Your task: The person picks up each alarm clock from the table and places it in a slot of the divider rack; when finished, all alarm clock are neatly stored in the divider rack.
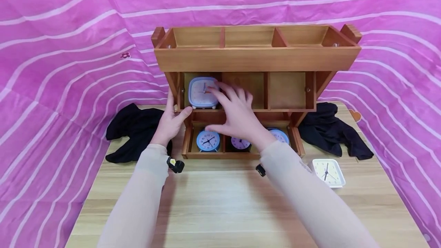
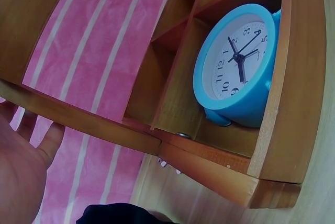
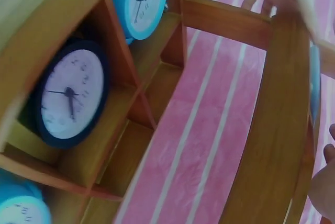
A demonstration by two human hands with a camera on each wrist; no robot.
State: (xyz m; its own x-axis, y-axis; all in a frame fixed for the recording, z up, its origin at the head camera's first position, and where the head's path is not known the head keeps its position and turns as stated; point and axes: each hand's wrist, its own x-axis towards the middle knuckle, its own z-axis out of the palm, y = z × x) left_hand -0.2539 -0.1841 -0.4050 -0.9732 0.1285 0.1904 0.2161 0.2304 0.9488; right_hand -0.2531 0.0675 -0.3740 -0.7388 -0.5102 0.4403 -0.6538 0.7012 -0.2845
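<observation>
A pale blue rounded square alarm clock (image 1: 202, 93) stands in the left compartment of the middle tier of a wooden tiered box (image 1: 256, 59). My right hand (image 1: 237, 114) reaches over the front of that tier, its fingers spread and their tips overlapping the clock's right side. Against the tier's left end rests my left hand (image 1: 171, 122), fingers extended along the outer side and thumb at the front edge. In the left wrist view, fingers of the left hand (image 2: 23, 166) show behind a wooden strut. Neither palm encloses anything.
The bottom tier holds a blue round clock (image 1: 208, 141), a dark-rimmed clock (image 1: 240, 143) and another blue clock (image 1: 280, 136). A white square clock (image 1: 329, 172) lies on the table (image 1: 220, 202) at right. Black cloths (image 1: 134, 131) (image 1: 332, 131) flank the box; pink striped fabric (image 1: 69, 68) surrounds the table.
</observation>
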